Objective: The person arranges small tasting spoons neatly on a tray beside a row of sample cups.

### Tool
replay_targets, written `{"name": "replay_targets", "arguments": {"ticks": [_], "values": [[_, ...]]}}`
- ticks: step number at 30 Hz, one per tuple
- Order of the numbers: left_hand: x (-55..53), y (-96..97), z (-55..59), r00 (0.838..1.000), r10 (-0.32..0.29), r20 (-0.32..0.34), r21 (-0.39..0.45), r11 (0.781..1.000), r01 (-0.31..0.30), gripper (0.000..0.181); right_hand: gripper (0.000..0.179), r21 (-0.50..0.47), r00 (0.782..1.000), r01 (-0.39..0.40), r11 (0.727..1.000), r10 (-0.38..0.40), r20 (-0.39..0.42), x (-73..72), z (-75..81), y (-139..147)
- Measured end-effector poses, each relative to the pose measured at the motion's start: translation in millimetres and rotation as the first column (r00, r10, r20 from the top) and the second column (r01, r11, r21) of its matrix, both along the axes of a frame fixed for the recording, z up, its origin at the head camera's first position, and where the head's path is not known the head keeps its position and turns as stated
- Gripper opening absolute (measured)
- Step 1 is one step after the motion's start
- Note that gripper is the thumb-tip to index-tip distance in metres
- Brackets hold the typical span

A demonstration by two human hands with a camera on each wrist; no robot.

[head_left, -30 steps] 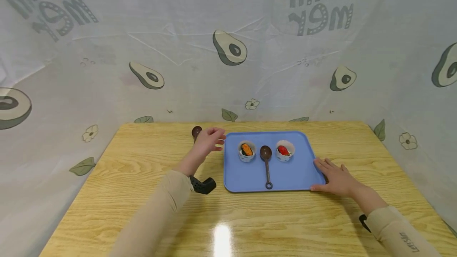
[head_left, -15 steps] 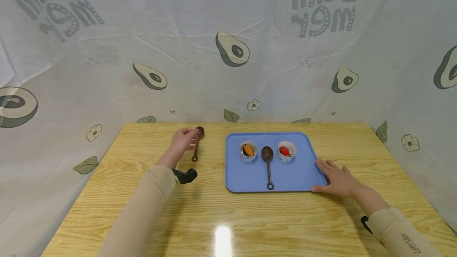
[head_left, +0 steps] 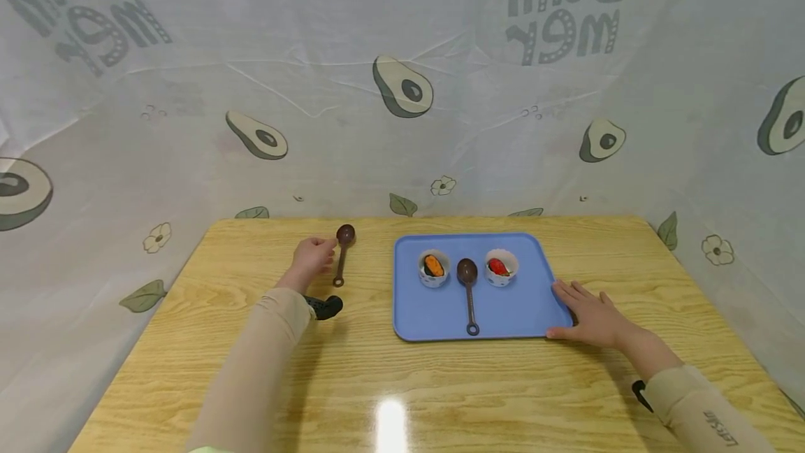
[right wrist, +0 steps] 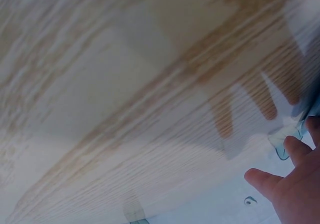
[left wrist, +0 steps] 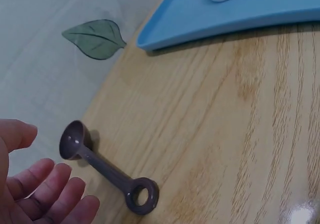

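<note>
Just left of a dark brown spoon (head_left: pixel 342 256) with a ring-ended handle is my left hand (head_left: pixel 312 257). In the left wrist view its thumb and fingers (left wrist: pixel 60 189) are apart and loosely bent, with nothing between them, beside the spoon's bowl (left wrist: pixel 74 140). My right hand (head_left: pixel 591 314) rests at the right edge of the blue tray (head_left: pixel 522 313), fingers spread. A second brown spoon (head_left: pixel 469 296) lies on the tray between two small patterned cups. The left cup (head_left: pixel 434 278) holds an orange-and-black sushi piece (head_left: pixel 434 265); the right cup (head_left: pixel 501 277) holds something red (head_left: pixel 499 267).
The wooden table (head_left: pixel 377 376) extends in front of the tray and to both sides. A white cloth (head_left: pixel 327 180) printed with avocados and leaves hangs behind and along both sides.
My left hand has moved left from beside the tray, passing over the loose spoon to its left side. The loose spoon shows fully now. My right hand stays at the tray's edge.
</note>
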State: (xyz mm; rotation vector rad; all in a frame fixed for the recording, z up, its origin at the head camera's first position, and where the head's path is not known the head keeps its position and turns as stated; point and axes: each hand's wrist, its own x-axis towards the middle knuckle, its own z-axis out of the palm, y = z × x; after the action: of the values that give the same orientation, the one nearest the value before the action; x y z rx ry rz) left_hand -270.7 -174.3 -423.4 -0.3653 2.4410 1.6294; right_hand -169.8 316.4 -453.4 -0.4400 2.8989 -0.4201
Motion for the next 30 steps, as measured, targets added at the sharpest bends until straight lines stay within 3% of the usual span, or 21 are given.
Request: {"name": "replay_targets", "arguments": {"ticks": [10, 19, 22, 30], "values": [[-10.1, 5.2, -19.9, 1.000, -0.025, 0.006, -0.161, 0.987, 0.026, 0.034, 0.099, -0.011, 1.000, -0.001, 1.000, 0.001, -0.003, 0.7, 1.7, -1], [-11.0, 12.0, -23.7, 1.000, -0.028, 0.003, -0.186, 0.982, 0.028, 0.033, 0.098, -0.002, 1.000, -0.005, 1.000, 0.005, -0.018, 0.4, 0.9, -1], [-10.7, 12.1, -24.8, 0.999, -0.035, 0.014, -0.168, 0.985, 0.036, 0.034, 0.098, 0.002, 1.000, -0.006, 1.000, 0.006, -0.019, 0.2, 1.2, -1], [-9.1, 7.7, -27.1, 0.999, -0.015, 0.048, -0.012, 1.000, 0.015, 0.038, 0.098, -0.006, 1.000, -0.001, 1.000, 0.001, -0.013, 0.9, 1.5, -2]]}}
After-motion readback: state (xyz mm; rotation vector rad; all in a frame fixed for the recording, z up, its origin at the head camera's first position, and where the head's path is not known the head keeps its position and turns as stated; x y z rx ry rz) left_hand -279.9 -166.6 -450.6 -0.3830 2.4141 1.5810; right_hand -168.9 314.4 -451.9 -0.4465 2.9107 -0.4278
